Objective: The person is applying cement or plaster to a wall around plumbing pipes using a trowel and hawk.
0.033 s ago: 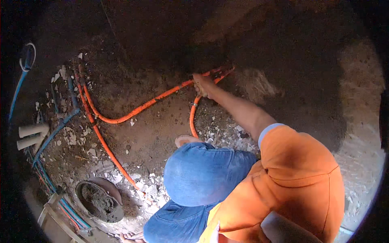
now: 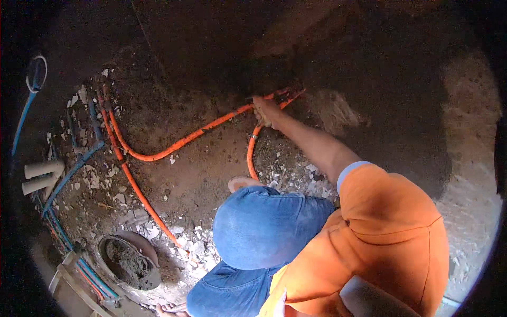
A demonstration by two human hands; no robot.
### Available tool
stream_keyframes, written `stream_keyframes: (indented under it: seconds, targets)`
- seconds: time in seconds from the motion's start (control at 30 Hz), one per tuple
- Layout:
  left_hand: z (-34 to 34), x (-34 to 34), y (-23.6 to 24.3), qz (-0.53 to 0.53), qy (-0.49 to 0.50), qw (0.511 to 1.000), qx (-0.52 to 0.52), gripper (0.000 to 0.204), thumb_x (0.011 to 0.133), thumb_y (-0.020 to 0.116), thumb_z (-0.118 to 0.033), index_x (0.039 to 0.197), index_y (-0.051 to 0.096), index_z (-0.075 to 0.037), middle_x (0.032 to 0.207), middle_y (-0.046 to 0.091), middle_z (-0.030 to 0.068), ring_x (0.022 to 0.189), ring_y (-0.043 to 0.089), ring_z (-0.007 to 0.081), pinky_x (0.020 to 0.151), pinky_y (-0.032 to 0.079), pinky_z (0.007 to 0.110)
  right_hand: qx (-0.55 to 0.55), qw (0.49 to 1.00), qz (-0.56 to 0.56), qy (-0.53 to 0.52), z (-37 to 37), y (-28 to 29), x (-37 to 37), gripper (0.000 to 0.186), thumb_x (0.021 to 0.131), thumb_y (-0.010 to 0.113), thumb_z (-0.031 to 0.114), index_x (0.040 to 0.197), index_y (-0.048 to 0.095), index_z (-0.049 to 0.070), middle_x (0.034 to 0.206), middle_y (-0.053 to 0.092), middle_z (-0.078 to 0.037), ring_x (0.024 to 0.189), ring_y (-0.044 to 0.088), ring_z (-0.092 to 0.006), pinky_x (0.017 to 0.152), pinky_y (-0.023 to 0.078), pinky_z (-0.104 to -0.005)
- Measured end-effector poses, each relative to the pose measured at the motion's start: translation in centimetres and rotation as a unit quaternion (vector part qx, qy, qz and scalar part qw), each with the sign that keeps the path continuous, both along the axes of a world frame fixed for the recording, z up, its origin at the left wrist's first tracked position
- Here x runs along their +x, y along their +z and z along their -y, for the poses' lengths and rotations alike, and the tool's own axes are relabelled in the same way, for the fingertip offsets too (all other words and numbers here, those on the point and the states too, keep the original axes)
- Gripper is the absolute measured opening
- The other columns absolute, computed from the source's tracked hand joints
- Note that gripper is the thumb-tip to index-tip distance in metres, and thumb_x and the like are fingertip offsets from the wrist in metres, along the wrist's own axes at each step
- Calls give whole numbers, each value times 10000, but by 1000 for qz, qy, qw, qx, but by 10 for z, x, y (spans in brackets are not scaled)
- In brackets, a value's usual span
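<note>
My right hand reaches forward with its fingers closed on an orange conduit that curves down toward my bare foot. Just beyond it runs a longer orange conduit; both meet the dark ground near the upper middle, where their ends are hard to make out. My jeans-covered knee is below the hand, and my orange sleeve fills the lower right. Skin with small digits shows at the bottom edge; I cannot tell whether it is my left hand or a foot.
A bucket of wet mortar stands at lower left beside a wooden piece. Blue pipes, pale pipe stubs and another orange conduit run along the left. White rubble litters the rough ground.
</note>
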State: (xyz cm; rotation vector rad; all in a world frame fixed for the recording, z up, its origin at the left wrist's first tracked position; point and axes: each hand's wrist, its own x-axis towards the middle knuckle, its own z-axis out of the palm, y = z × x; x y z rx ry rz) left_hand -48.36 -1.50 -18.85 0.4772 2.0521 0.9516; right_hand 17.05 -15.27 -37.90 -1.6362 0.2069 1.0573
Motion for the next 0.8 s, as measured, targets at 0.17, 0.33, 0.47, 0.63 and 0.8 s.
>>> stream_keyframes:
  seconds: [0.17,0.33,0.47,0.63,0.8]
  targets:
    - [4,-4,-3,26,1,1000,-16,234,791,616,-173,937,588,7,876,567,93,758,541,201,676,454,338,45,997,23,-51,27,-11,20,341,858,574,462,766,546,135,607,512,-10,479,497,-133,416,417,-299]
    - [5,-10,-16,55,-2,998,-42,217,800,610,-182,924,580,-6,847,555,81,734,528,193,656,449,333,31,999,4,-18,50,-18,45,324,878,552,444,818,548,126,637,512,-10,468,479,-146,409,408,-286]
    - [13,-25,-20,67,7,996,-62,205,807,605,-189,913,573,-17,825,545,72,714,518,187,640,444,329,-55,996,45,-48,42,-22,44,452,866,508,575,680,482,164,551,470,-13,398,397,-144,349,296,-297]
    - [23,-45,-25,88,20,992,-84,191,815,599,-198,899,565,-30,796,532,60,689,505,178,620,439,324,72,992,56,-83,33,-32,49,355,870,554,461,783,451,132,553,435,-21,414,419,-181,358,336,-313]
    - [28,-66,-34,112,29,988,-103,179,824,593,-207,886,557,-43,768,520,49,665,492,170,600,434,319,-16,974,80,-214,-2,-35,43,373,864,562,455,736,445,124,503,396,-32,375,388,-193,347,320,-321]
